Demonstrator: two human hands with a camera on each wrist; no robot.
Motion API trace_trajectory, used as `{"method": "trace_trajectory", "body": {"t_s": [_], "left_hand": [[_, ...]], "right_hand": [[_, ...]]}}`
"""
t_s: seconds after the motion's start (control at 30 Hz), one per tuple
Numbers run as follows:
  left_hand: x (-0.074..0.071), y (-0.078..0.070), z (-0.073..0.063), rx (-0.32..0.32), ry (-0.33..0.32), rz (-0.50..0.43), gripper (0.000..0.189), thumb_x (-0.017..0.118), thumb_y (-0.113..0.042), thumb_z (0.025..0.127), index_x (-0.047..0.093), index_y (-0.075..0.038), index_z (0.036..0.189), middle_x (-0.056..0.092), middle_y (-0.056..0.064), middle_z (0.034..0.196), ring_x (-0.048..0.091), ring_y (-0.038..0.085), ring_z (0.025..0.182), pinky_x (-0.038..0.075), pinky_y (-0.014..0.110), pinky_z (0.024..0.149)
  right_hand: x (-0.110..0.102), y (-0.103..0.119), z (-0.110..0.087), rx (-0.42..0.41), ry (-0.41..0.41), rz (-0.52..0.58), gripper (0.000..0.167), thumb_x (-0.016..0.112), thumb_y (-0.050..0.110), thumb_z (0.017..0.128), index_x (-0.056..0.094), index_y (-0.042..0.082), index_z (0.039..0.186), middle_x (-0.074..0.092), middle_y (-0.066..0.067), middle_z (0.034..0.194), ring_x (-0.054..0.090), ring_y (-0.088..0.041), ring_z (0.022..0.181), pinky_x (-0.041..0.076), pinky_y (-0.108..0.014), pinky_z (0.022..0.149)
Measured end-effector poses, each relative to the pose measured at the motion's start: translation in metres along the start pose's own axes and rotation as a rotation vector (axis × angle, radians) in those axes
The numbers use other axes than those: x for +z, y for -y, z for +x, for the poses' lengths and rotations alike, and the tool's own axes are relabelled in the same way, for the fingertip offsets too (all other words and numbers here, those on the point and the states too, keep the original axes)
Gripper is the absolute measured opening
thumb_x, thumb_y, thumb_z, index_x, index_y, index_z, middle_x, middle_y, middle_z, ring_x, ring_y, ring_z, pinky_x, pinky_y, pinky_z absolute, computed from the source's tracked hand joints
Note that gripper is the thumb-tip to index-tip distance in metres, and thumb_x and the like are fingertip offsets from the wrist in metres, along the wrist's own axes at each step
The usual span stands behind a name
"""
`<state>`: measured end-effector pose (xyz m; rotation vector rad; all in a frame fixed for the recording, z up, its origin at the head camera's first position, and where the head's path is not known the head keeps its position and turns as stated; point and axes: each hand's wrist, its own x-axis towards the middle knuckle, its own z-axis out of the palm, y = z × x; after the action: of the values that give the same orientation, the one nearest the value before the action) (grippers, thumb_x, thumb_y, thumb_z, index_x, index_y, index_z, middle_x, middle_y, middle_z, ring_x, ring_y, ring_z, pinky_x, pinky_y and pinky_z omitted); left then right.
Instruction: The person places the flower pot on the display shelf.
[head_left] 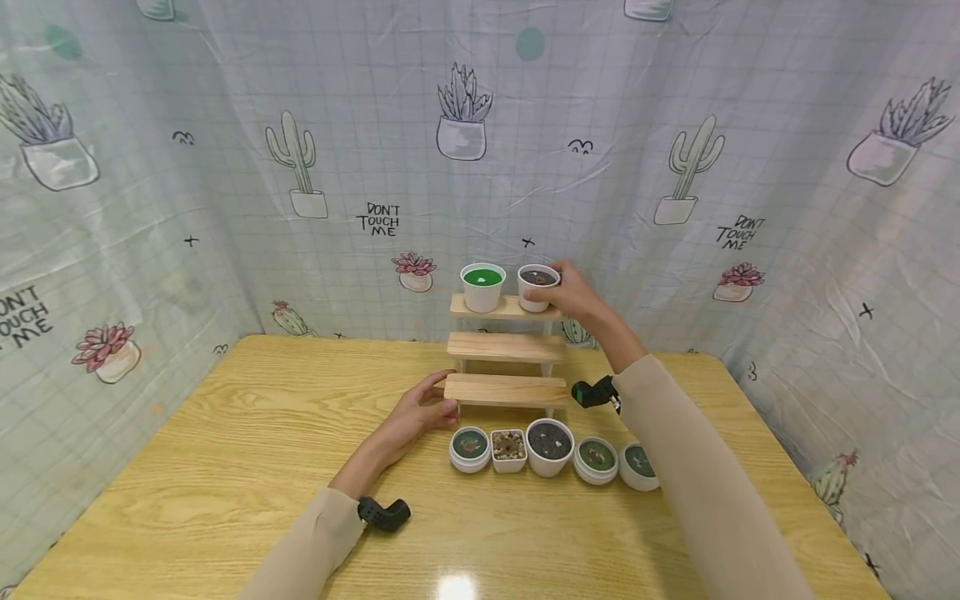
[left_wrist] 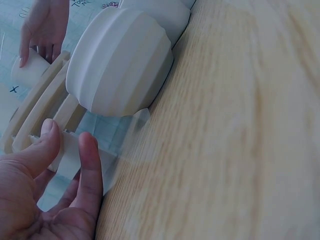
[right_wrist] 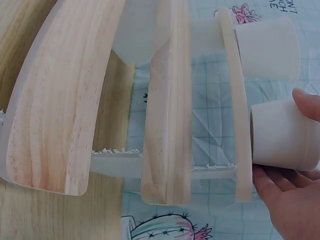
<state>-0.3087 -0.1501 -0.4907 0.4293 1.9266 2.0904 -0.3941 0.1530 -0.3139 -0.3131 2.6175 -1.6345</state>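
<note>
A three-tier stand [head_left: 506, 389] with pale wooden boards stands near the back of the table. My right hand [head_left: 581, 298] grips a white pot with dark filling [head_left: 534, 302] on the right half of the top board, thumb across its front. In the right wrist view, the pot [right_wrist: 282, 135] has its base at the board [right_wrist: 243, 150]. My left hand [head_left: 415, 412] holds the left end of the lowest tier. In the left wrist view, its thumb and fingers [left_wrist: 90, 170] are around the white side panel [left_wrist: 70, 157]. A white pot with a green top [head_left: 483, 296] sits on the top board's left half.
In front of the stand is a row of small white pots: a round one [head_left: 470, 460], a square one with pebbles [head_left: 509, 462], a taller one with dark filling [head_left: 550, 462] and two rounded ones [head_left: 596, 473] at the right. A patterned curtain [head_left: 360, 275] hangs behind the wooden table [head_left: 225, 467].
</note>
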Motion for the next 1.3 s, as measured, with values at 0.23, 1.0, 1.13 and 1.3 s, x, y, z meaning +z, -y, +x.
{"method": "trace_trajectory", "body": {"t_s": [0.23,1.0,1.13,1.3], "left_hand": [[0.0001,-0.0021,0.0007,-0.008,0.0,-0.002,0.07,0.064,-0.009,0.103,0.029,-0.015,0.163,0.053,0.016,0.129,0.068,0.022,0.103,0.063,0.03,0.091],[-0.0014,-0.0002,0.0023,-0.023,-0.005,0.004,0.07,0.065,-0.01,0.102,0.03,-0.017,0.163,0.052,0.018,0.132,0.069,0.021,0.103,0.063,0.03,0.091],[-0.0014,-0.0003,0.0022,-0.025,-0.005,0.007,0.07,0.065,-0.011,0.102,0.03,-0.017,0.163,0.052,0.018,0.132,0.069,0.022,0.103,0.063,0.03,0.091],[-0.0011,0.0003,0.0025,-0.025,-0.005,0.004,0.07,0.066,-0.011,0.102,0.031,-0.018,0.162,0.052,0.018,0.132,0.069,0.022,0.103,0.063,0.03,0.091]], "right_hand": [[-0.0008,-0.0001,0.0034,0.007,0.013,-0.007,0.081,0.077,0.022,0.093,0.028,-0.001,0.153,0.04,-0.023,0.153,0.046,-0.035,0.135,0.04,-0.048,0.119],[0.0029,-0.001,0.0023,-0.046,0.027,-0.063,0.08,0.076,0.012,0.091,0.026,-0.007,0.15,0.043,-0.028,0.148,0.049,-0.038,0.131,0.043,-0.049,0.116],[0.0029,-0.0009,0.0004,-0.067,0.014,-0.1,0.079,0.078,0.016,0.089,0.029,-0.009,0.147,0.046,-0.029,0.144,0.052,-0.035,0.126,0.046,-0.046,0.112],[0.0029,-0.0016,0.0018,-0.054,0.02,-0.111,0.079,0.078,0.013,0.089,0.029,-0.006,0.149,0.045,-0.027,0.147,0.05,-0.037,0.13,0.043,-0.05,0.116]]}}
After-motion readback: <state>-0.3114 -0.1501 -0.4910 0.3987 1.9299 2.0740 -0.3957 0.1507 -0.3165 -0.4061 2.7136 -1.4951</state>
